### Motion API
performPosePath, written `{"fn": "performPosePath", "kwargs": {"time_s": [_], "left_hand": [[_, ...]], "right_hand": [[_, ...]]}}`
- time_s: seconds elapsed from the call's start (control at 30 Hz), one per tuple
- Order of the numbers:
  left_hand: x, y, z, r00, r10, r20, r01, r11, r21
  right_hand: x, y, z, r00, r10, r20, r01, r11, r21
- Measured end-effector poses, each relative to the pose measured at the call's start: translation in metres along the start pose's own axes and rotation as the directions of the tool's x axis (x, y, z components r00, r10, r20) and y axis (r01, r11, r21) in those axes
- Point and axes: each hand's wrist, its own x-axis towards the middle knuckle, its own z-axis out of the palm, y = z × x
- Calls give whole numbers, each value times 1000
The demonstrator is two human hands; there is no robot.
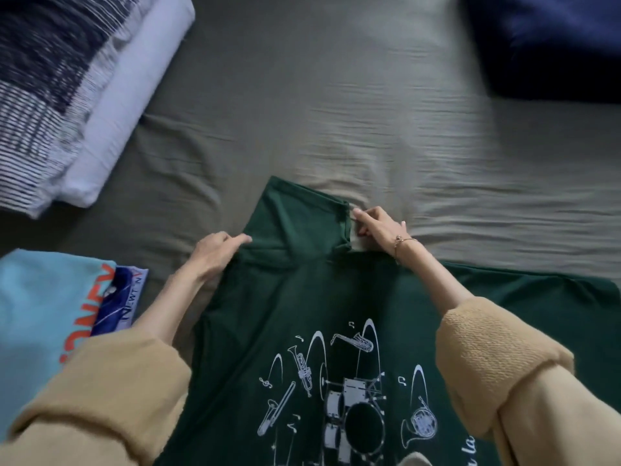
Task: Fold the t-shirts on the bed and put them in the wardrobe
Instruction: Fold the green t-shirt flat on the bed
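Both grips grasp the green t-shirt (302, 297) spread print-up on the bed (336, 112): the left hand (215, 253) pinches its shoulder fabric, the right hand (379, 227) pinches the collar edge by the white label. Farther left lie folded t-shirts (50, 307), beyond them striped bedding (67, 95).

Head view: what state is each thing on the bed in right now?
Green t-shirt: spread print-up, unfolded.
Left hand: fingers gripping the shirt's sleeve area.
Right hand: fingers pinching the collar.
Light blue t-shirt: lying flat beside the green one.
Striped bedding: folded in a stack.
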Motion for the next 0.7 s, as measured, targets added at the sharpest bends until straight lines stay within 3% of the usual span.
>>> {"fn": "performPosePath", "kwargs": {"time_s": [0.13, 0.33, 0.5, 0.7], "left_hand": [[-20, -22, -6, 995, 46, 93, -54, 995, 88], [-19, -36, 15, 987, 111, -114, -114, 993, -27], [-49, -54, 20, 969, 120, -217, -156, 975, -157], [-99, -97, 33, 974, 119, -194, -127, 992, -26]], "right_hand": [[-13, -6, 13, 997, -7, -82, -9, 983, -184], [-47, -5, 32, 982, -144, -121, 62, 855, -514], [-100, 16, 47, 936, -309, -169, 148, 779, -609], [-176, 47, 74, 944, -309, -115, 164, 744, -648]]}}
